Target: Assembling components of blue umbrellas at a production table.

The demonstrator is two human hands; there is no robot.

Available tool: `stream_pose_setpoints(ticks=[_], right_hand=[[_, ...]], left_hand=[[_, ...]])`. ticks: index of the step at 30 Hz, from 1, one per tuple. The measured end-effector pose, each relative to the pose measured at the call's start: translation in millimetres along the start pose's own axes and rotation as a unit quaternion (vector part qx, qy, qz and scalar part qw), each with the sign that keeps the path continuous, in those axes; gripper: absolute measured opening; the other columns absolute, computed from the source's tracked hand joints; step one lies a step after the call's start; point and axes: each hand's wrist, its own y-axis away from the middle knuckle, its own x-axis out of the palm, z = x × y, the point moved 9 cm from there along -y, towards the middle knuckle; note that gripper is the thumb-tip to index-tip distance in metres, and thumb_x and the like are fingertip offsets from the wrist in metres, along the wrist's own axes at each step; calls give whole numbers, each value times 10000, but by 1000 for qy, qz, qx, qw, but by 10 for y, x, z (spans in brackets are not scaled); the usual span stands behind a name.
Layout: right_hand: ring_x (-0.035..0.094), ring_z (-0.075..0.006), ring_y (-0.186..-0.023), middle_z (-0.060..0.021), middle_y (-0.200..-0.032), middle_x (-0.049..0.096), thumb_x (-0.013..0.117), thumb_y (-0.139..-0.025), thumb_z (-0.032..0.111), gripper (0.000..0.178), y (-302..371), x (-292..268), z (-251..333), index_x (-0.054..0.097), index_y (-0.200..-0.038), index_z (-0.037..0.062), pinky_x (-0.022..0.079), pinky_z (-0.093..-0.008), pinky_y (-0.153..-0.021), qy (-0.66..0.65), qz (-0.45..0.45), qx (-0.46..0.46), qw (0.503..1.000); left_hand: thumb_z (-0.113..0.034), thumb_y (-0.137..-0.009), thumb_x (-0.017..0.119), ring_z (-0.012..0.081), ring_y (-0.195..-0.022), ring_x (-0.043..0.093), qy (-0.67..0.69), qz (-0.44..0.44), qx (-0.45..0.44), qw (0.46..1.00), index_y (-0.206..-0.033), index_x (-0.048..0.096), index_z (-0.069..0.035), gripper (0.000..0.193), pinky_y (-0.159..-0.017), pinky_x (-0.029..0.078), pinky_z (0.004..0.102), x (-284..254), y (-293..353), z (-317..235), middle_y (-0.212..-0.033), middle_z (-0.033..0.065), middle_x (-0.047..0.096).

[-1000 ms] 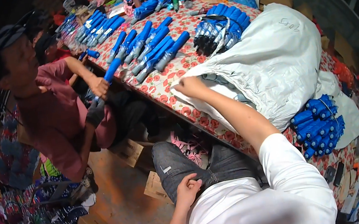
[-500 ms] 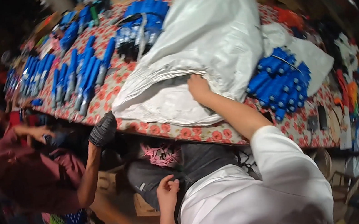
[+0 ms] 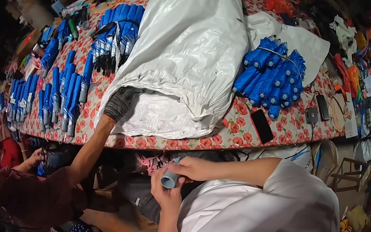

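Observation:
Above my lap I hold a grey hollow-ended tube (image 3: 170,180), which looks like an umbrella handle; the rest of it is hidden by my fingers. My left hand (image 3: 162,193) wraps it from below and the left. My right hand (image 3: 194,168) closes over its top from the right. A large white woven sack (image 3: 197,33) lies on the table beyond, its mouth facing me. A co-worker's grey-gloved hand (image 3: 118,104) reaches into the left side of that mouth.
The table has a red-flowered cloth (image 3: 189,145). Right of the sack sit a tied bundle of blue folded umbrellas (image 3: 275,77) and a phone (image 3: 261,125). More blue umbrellas (image 3: 69,96) and another tied bundle (image 3: 118,33) lie left. A co-worker's arm (image 3: 87,151) crosses the left edge.
My right hand has come out of the sack and down to my left hand, and both now hold the grey tube. The co-worker's gloved hand has moved into the sack's mouth.

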Motion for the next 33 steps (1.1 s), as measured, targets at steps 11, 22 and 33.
stream_pose_setpoints(ticks=[11,22,33], right_hand=[[448,-358,-1179,-97,-1277,511,698,-617,122,586,1041,-3321,248,553,-1184,130,356,-545,-974,775,-436,8,458],[516,-324,-748,-131,-845,578,654,-569,151,335,1236,-1201,1427,529,-860,41,455,-412,-780,619,-276,-448,583],[506,-195,-780,-92,-824,534,565,-717,386,461,293,94,1883,461,-1029,63,400,-333,-843,-135,-138,-455,869]], left_hand=[[60,-660,523,214,-826,610,275,-50,-216,935,-945,541,-32,301,-797,460,289,-325,487,702,-840,97,622],[11,-728,721,198,-847,639,115,-22,-222,968,-844,538,-33,222,-789,483,289,-430,641,619,-849,86,651],[-65,-707,793,232,-806,646,1,-3,-26,1000,-854,582,-46,259,-714,490,283,-546,389,-91,-1006,98,686]])
